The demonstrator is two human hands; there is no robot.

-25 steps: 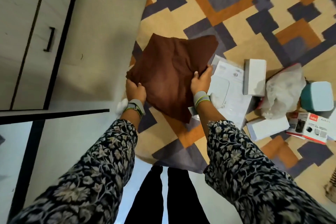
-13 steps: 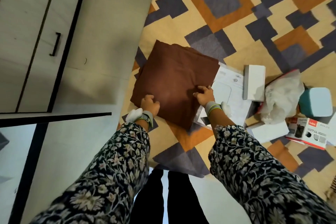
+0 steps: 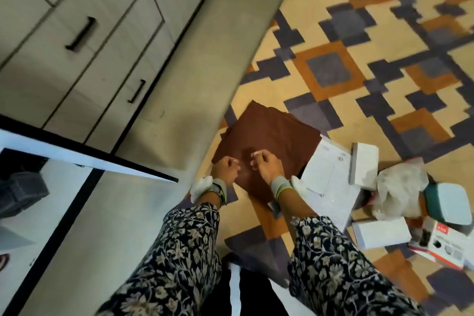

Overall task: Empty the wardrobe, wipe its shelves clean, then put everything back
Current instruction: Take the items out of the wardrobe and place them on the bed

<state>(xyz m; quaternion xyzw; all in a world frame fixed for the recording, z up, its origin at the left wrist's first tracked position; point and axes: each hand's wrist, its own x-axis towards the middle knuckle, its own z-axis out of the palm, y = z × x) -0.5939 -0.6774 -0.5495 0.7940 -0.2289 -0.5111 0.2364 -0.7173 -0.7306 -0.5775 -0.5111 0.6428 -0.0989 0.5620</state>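
A folded brown cloth (image 3: 272, 133) lies flat on the patterned rug (image 3: 333, 20), its right corner over a white flat box (image 3: 331, 177). Both my hands hover just above the cloth's near edge, close together. My left hand (image 3: 225, 167) and my right hand (image 3: 264, 165) are loosely curled and hold nothing. The wardrobe's drawer fronts (image 3: 77, 59) with black handles fill the upper left. Its open door (image 3: 89, 160) juts toward my left arm.
To the right of the cloth on the rug lie a white upright box (image 3: 364, 161), a crumpled plastic bag (image 3: 400, 187), a teal container (image 3: 446, 202), another white box (image 3: 382, 233) and a red-and-white carton (image 3: 441, 246). A bare floor strip (image 3: 205, 59) runs between wardrobe and rug.
The brown cloth went down from my hands onto the rug. Both hands let go of it and drew back together. The view swung up toward the wardrobe.
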